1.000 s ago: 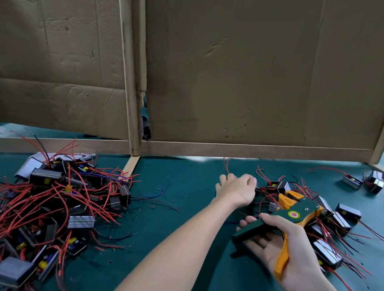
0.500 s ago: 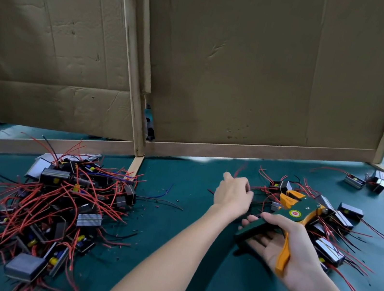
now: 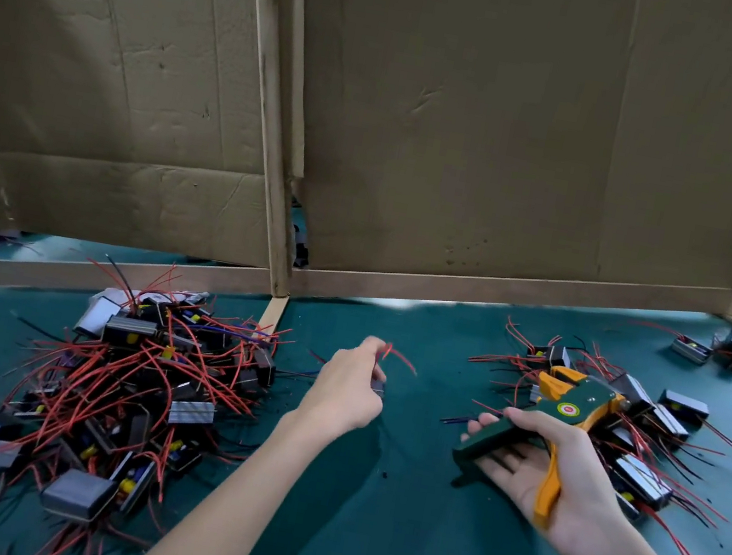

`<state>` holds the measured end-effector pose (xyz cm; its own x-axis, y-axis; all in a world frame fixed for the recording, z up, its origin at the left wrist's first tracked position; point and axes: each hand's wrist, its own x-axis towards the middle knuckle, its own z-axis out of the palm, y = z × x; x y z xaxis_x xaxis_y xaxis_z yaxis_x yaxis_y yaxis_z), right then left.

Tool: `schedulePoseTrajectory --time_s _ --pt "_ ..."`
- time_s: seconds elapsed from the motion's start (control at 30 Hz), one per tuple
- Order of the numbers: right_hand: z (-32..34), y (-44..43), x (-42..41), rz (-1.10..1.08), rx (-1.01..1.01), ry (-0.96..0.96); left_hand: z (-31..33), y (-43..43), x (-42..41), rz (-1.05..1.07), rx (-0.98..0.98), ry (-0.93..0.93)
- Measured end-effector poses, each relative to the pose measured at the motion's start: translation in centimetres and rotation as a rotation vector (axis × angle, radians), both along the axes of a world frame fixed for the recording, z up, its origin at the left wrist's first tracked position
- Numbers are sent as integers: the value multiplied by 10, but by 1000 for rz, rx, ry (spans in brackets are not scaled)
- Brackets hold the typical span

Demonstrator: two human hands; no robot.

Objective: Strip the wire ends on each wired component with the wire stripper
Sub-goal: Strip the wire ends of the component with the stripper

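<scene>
As far as I can judge, progress: midway. One piece is in hand, many more lie about, and nothing can be proved finished from here.
Left hand (image 3: pixel 347 393): fingers curled, pinching a small dark boxy component (image 3: pixel 378 386) just above the teal bench (image 3: pixel 382 546); its thin red wires (image 3: pixel 396 357) arch up and to the right.
Right hand (image 3: pixel 556 476): palm up, thumb over the green and orange wire stripper (image 3: pixel 574 411), fingers loose beneath it; the handles stand spread.
Where the tool is: in my right hand, its head over the near edge of the right heap (image 3: pixel 659 423), apart from the held component.
Done: I cannot tell. The wire tips are too small to show bare metal, so I cannot say which heap is the stripped one.
Left to do: bring the held wires to the stripper, squeeze, and repeat for the rest, by my reckoning.
Strippers: one.
Components in hand: one.
Heaps: two.
Left heap (image 3: pixel 133 383): the larger; well over a dozen boxes, too tangled in red wire for an exact count.
Right heap: about eight boxes showing, some hidden behind my hand.
Strays: two or three boxes (image 3: pixel 710 349) at the far right, near the brown cardboard screen (image 3: pixel 476 126).
</scene>
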<state>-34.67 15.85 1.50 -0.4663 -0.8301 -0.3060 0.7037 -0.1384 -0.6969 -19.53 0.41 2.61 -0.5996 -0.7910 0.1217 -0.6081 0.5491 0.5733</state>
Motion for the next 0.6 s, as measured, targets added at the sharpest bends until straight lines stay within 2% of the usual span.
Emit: schedulePoseTrajectory --time_s 0.17,0.43,0.5,0.6 --pt "0 -1 3 15 12 -15 -2 4 -1 -27 95 2" --pt "3 0 6 30 13 -31 38 -2 25 -435 187 -295" --pt "3 1 7 35 16 -31 51 -4 34 -390 190 -238" --pt "4 1 8 47 21 -27 60 -7 39 -129 30 -198"
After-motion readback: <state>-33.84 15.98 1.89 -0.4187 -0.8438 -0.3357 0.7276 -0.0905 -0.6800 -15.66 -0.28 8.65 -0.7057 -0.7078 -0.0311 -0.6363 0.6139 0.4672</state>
